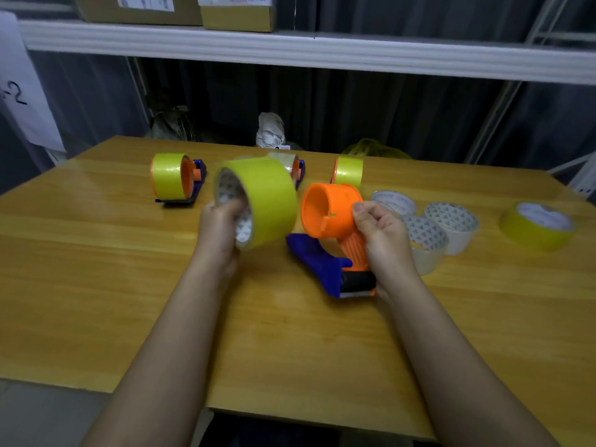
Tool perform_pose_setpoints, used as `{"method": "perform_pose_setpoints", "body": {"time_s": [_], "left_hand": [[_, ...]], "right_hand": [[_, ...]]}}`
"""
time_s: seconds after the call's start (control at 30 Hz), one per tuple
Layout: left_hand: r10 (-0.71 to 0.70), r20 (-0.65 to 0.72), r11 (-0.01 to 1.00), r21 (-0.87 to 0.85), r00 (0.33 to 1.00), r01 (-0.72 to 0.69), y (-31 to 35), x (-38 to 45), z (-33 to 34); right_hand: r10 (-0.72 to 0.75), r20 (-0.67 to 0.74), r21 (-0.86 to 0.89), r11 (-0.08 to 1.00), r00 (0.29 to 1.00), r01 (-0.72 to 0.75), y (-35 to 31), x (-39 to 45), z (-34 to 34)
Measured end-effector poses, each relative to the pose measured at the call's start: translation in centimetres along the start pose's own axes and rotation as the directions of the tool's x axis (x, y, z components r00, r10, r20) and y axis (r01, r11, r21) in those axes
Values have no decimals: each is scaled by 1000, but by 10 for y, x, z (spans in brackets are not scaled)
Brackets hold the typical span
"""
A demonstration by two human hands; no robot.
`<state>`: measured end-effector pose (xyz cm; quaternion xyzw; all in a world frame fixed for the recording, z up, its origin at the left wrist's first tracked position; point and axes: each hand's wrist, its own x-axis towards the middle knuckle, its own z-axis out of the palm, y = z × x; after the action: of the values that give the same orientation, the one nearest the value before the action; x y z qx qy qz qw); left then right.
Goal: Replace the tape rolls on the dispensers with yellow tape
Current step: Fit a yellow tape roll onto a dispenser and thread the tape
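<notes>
Four tape dispensers are showing: one bare (332, 221), two (180, 179) (346, 172) carrying yellow rolls, one (298, 171) carrying a pale roll. Two loose yellow rolls (267, 201) (537, 229) and three whitish rolls (392, 201) (451, 225) (425, 246) are showing too.

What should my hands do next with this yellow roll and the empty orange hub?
Probably slide the wide yellow tape roll rightward onto the bare orange plastic hub. The left hand holds the roll with its core facing the hub, and the right hand steadies the dispenser beside it.
</notes>
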<state>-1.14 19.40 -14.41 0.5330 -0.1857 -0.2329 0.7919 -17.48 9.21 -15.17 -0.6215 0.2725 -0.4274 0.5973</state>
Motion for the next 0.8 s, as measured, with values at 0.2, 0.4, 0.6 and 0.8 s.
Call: {"method": "perform_pose_setpoints", "body": {"time_s": [0.2,0.4,0.6,0.8], "left_hand": [[-37,13,999,37,999,37,-7,5,1],[12,51,999,-50,999,-9,-7,-3,8],[1,86,996,-91,996,6,-9,-11,19],[-20,181,993,-107,983,40,-10,-11,17]], "right_hand": [[-230,-100,-73,972,968,224,-2,-4,2],[-362,-132,-187,923,923,335,-1,-7,2],[-383,-80,-247,902,920,354,-1,-11,5],[-433,-28,-321,858,901,402,-2,-14,7]]}}
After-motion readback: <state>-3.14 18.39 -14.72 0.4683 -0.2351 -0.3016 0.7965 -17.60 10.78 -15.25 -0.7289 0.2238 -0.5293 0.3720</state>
